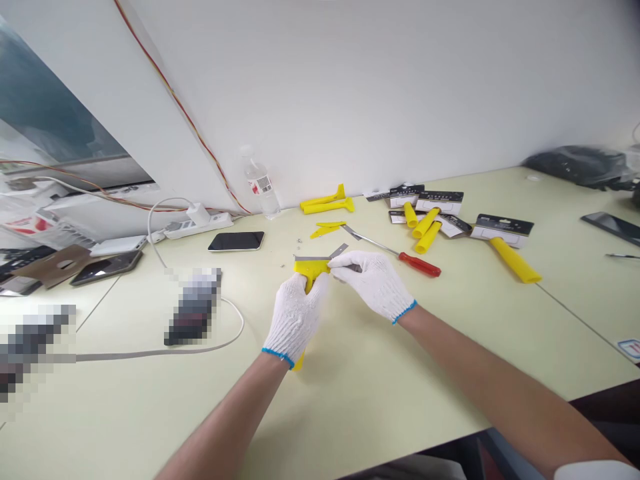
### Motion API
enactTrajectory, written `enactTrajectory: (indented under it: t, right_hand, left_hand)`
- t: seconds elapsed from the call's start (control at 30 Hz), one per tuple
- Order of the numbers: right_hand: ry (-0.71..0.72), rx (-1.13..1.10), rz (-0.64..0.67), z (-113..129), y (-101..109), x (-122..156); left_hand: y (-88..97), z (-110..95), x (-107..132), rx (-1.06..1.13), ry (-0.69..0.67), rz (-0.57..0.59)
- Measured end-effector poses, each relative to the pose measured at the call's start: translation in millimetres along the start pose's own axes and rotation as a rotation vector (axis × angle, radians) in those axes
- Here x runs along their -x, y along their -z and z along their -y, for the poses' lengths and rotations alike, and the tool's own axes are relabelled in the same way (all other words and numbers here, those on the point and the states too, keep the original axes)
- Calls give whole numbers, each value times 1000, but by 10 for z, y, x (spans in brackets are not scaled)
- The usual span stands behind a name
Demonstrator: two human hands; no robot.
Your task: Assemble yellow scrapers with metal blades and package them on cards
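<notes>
My left hand (295, 310), in a white knit glove with a blue cuff, is wrapped round the handle of a yellow scraper (311, 268). A thin metal blade (313, 258) runs along the scraper's head, and the handle's end shows below my wrist. My gloved right hand (373, 280) is closed in a pinch at the head's right end; what lies between its fingertips is hidden. Just beyond those fingers is a slanted metal strip (340, 251). Behind them lies a screwdriver with a red handle (420, 265), its shaft tip near small yellow pieces (327, 229).
Yellow scraper handles (327, 203) lie by the wall. More yellow handles (427, 237) rest among black-and-white cards (440, 200), and another handle (515, 260) lies further right. A water bottle (263, 187), a phone (237, 241) and a power strip (200, 225) are at the back left.
</notes>
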State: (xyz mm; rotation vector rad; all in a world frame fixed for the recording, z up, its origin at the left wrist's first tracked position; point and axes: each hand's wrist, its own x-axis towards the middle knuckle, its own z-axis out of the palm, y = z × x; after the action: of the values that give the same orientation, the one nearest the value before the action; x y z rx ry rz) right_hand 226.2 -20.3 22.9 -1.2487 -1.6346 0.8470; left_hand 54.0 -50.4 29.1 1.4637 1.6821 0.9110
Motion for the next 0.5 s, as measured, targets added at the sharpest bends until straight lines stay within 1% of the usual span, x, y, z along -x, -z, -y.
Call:
enactTrajectory:
  t: [0.17, 0.5]
  right_hand:
    - [14, 55, 1, 30, -5, 14]
    - [27, 42, 8, 35, -11, 32]
  left_hand:
    - [-3, 0, 28, -9, -13, -19]
    - [-50, -17, 32, -31, -38, -47]
